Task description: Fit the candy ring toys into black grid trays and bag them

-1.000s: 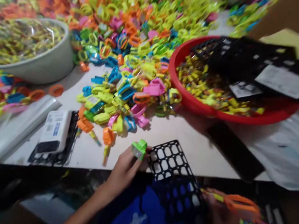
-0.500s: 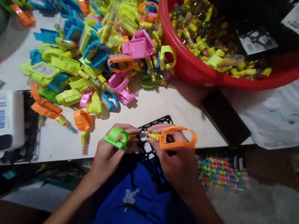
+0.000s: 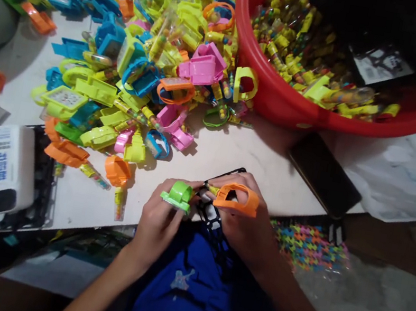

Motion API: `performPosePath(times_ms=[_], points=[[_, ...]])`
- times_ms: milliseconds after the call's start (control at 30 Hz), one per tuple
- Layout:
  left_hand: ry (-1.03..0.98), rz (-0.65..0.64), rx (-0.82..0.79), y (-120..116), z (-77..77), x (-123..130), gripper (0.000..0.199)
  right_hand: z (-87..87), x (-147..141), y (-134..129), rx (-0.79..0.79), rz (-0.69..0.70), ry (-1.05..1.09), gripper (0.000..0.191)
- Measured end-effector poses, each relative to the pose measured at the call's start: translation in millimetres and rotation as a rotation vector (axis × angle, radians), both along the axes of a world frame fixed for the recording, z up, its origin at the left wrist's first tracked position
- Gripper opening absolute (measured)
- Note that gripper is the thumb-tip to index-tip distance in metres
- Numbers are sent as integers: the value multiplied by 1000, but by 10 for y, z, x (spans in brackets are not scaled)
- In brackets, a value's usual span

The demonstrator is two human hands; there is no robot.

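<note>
My left hand (image 3: pixel 153 223) is closed around a bright green toy watch (image 3: pixel 180 194), its band sticking up above the fingers. My right hand (image 3: pixel 248 235) grips an orange toy watch (image 3: pixel 250 202) with a looped band. A thin yellow candy tube (image 3: pixel 212 188) points from the orange watch toward my left fingertips. The fingertips of both hands nearly meet; whether they touch is hard to see. Beneath them lies a black perforated plastic tray (image 3: pixel 211 221) at the table's edge, partly hidden by my hands.
Many colourful toy watches (image 3: pixel 141 79) are heaped on the white table (image 3: pixel 217 149). A red basin (image 3: pixel 282 99) of candy tubes stands at the back right. A dark phone (image 3: pixel 325 173) lies beside white plastic bags (image 3: pixel 385 176). A white labelled box (image 3: pixel 2 170) sits at the left.
My hands have come closer together, bringing the green and orange watches nearer each other. The camera view has shifted slightly, so the table things appear further right.
</note>
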State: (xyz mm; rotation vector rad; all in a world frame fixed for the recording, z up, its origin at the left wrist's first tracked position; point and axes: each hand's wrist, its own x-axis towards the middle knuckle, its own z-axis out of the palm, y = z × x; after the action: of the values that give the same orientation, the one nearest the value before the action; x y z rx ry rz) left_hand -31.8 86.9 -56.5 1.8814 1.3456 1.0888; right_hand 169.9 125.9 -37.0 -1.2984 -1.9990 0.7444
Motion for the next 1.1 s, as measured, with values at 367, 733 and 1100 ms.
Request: performPosePath(times_ms=[367,733,1100], points=[[223,-58,112,97,90,30,29,-17,-169,14,122,-61,-123,27],[274,2,148,66,-37,5,29,16,-206,-49,43,-23,-179,38],[297,-3,203,131,-386,-172,22,701,505,552,419,-389,-9,34]])
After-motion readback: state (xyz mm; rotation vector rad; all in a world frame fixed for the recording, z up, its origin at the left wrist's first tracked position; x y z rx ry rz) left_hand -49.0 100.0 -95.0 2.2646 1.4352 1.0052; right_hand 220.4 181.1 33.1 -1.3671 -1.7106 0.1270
